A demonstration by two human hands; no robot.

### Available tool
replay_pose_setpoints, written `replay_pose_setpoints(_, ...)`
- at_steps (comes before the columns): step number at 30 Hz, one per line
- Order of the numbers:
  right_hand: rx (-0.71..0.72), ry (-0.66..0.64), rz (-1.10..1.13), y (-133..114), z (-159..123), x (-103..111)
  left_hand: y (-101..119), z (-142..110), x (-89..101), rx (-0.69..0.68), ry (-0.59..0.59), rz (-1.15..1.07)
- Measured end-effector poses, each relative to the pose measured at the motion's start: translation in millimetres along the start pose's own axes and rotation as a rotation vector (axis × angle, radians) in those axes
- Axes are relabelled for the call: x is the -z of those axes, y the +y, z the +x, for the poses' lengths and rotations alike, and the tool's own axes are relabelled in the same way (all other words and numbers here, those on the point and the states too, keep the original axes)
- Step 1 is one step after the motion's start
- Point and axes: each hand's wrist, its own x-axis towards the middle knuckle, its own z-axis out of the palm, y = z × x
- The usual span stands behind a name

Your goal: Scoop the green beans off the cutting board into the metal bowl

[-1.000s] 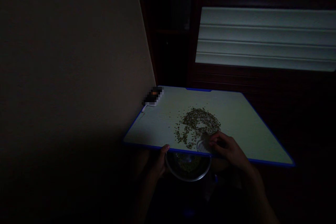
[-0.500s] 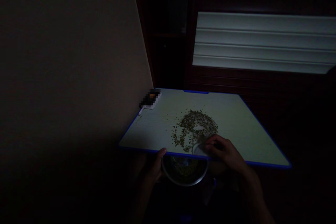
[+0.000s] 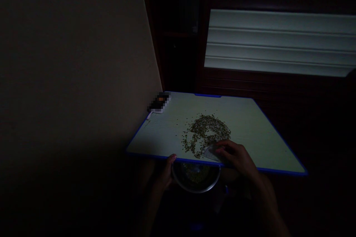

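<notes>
Left hand [image 3: 164, 174] grips the rim of a steel bowl [image 3: 196, 184], which holds seeds and sits just below the near edge of the blue-edged board [image 3: 239, 118]. Right hand [image 3: 235, 157] pinches a clear plastic piece [image 3: 210, 153], resting it at the margin of the scattered green seeds [image 3: 205, 129] on the board.

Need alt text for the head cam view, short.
A right hand holds a clear plastic piece at small dark grains scattered on a pale blue-edged board. A left hand grips a steel bowl holding grains, just below the board's edge.
</notes>
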Motion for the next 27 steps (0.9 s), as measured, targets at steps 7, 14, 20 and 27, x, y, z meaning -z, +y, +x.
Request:
replay_pose_setpoints(7, 0.023, -0.021, -0.026, 1, 0, -2, 2, -3, -5.9, -0.044, 0.019, 0.0)
replay_pose_setpoints(14, 0.079, -0.052, -0.055, 1, 1, -2, 3, -6, -4.7, -0.047, 0.091, 0.013)
replay_pose_setpoints(20, 0.09, -0.086, -0.05, -3, -1, -1, 1, -2, -0.1, -0.032, 0.014, -0.001)
replay_pose_setpoints(27, 0.048, -0.037, -0.029, -4, -1, 0, -4, 8, 8.8, 0.004, 0.001, 0.002)
